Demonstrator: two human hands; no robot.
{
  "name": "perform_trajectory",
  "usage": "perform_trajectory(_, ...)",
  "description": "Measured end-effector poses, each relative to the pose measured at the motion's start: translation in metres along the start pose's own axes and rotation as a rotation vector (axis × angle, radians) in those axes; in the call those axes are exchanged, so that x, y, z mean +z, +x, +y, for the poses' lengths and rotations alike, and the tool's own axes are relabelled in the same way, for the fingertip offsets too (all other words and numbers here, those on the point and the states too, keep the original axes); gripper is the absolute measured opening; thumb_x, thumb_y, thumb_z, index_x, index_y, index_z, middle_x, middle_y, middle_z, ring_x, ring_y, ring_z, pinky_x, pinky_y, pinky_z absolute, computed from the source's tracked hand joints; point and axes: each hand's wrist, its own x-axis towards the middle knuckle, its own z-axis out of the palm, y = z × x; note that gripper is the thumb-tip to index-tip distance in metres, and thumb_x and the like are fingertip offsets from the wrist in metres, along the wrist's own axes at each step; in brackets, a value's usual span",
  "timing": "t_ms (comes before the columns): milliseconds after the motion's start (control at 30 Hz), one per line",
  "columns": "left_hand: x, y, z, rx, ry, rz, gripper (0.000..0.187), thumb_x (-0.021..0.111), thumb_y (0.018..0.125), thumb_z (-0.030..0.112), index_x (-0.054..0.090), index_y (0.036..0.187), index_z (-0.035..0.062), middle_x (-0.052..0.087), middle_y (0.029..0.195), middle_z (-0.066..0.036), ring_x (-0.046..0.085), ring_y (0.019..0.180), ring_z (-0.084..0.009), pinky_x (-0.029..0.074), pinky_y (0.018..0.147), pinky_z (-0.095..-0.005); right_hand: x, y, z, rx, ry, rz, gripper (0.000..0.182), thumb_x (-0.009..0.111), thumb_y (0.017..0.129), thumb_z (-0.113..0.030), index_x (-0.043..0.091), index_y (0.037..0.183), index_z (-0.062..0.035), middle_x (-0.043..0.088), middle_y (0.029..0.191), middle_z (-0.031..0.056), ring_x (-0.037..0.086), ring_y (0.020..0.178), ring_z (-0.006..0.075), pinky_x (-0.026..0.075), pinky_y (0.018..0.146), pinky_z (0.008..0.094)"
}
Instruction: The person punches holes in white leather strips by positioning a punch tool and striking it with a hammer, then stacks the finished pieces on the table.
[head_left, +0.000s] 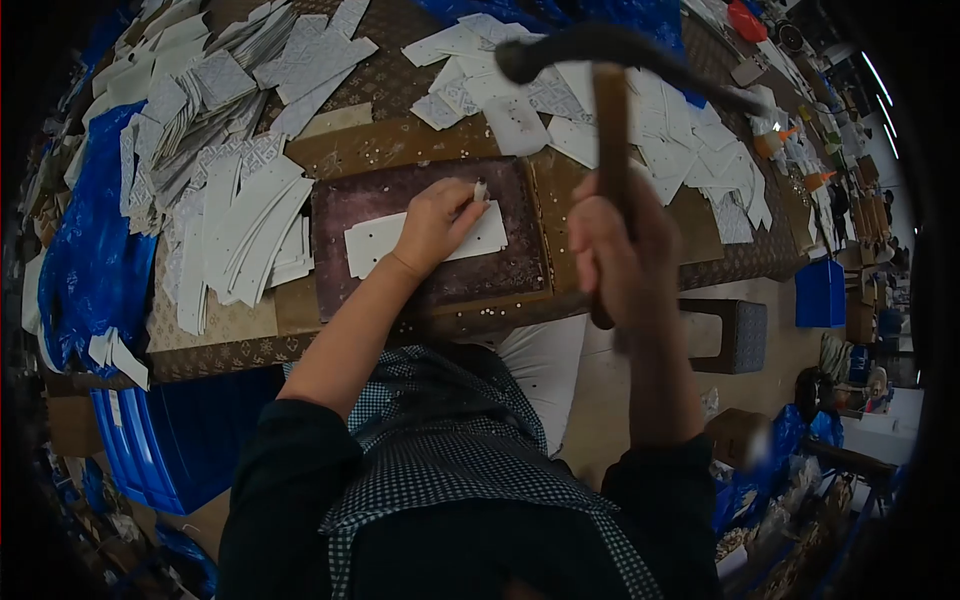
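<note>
My right hand (622, 250) is wrapped round the wooden handle of a claw hammer (613, 120), which is raised with its dark head high above the table and slightly blurred. Pinched upright between the fingertips of my left hand (437, 225) is a short, pale-topped punch (481, 190); its lower end is hidden. Under that hand lies a white rectangular piece (374, 246) with small dark holes, perhaps several stacked. It rests on a dark reddish pad (400, 300), and the punch stands near the piece's right end.
Fanned stacks of white pieces (255, 225) lie left of the pad, with a loose pile (690, 150) at the back right. Blue plastic sheeting (95, 235) covers the table's left end. A blue crate (165, 440) stands below, and a stool (735, 335) at the right.
</note>
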Motion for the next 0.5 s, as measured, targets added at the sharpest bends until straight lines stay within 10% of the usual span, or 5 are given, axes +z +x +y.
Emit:
perform_trajectory(133,0.001,-0.001,0.001,-0.047,-0.016,-0.002,0.013,0.071,0.083,0.013,0.067,0.09,0.0033,0.062,0.081,-0.012,0.061,0.073,-0.0316,0.05,0.065,-0.0376,-0.002,-0.005,-0.029,-0.259,0.113,0.048,0.02,0.056,0.097,-0.021,0.053,0.098,-0.001,0.053,0.065,0.0044,0.05,0.049,0.0084,0.041,0.045,0.0255)
perform_trajectory(233,0.0,-0.001,0.0,-0.032,-0.009,-0.003,0.013,0.071,0.083,0.013,0.067,0.089,0.0028,0.062,0.081,-0.013,0.062,0.076,-0.0325,0.051,0.067,-0.0386,-0.005,-0.001,0.01,-0.06,-0.554,-0.097,0.023,0.056,0.098,-0.022,0.053,0.097,0.0012,0.055,0.066,0.01,0.057,0.056,0.0158,0.045,0.052,0.0341)
perform_trajectory(267,0.0,-0.001,0.001,-0.025,0.006,-0.004,0.013,0.071,0.083,0.014,0.067,0.088,0.0026,0.062,0.081,-0.013,0.062,0.076,-0.0327,0.051,0.067,-0.0388,-0.011,0.002,0.029,0.007,-0.861,-0.253,0.029,0.056,0.098,-0.029,0.055,0.098,-0.0003,0.052,0.067,0.0009,0.056,0.063,0.0094,0.038,0.051,0.0255)
perform_trajectory(367,-0.001,0.0,0.001,0.004,0.029,-0.008,0.014,0.071,0.083,0.014,0.066,0.088,0.0021,0.062,0.081,-0.014,0.062,0.078,-0.0332,0.051,0.068,-0.0389,-0.014,0.0,0.011,0.043,-0.756,-0.257,0.029,0.056,0.098,-0.027,0.053,0.097,0.0013,0.055,0.064,0.0092,0.059,0.061,0.0164,0.044,0.055,0.0343)
perform_trajectory(500,0.0,-0.002,0.002,-0.055,-0.007,-0.012,0.014,0.071,0.083,0.014,0.066,0.087,0.0015,0.062,0.081,-0.014,0.062,0.079,-0.0335,0.051,0.069,-0.0393,-0.004,-0.007,-0.044,-0.109,-0.288,-0.055,0.027,0.052,0.1,-0.028,0.054,0.099,-0.0009,0.053,0.064,0.0008,0.049,0.05,0.0067,0.038,0.045,0.0241)
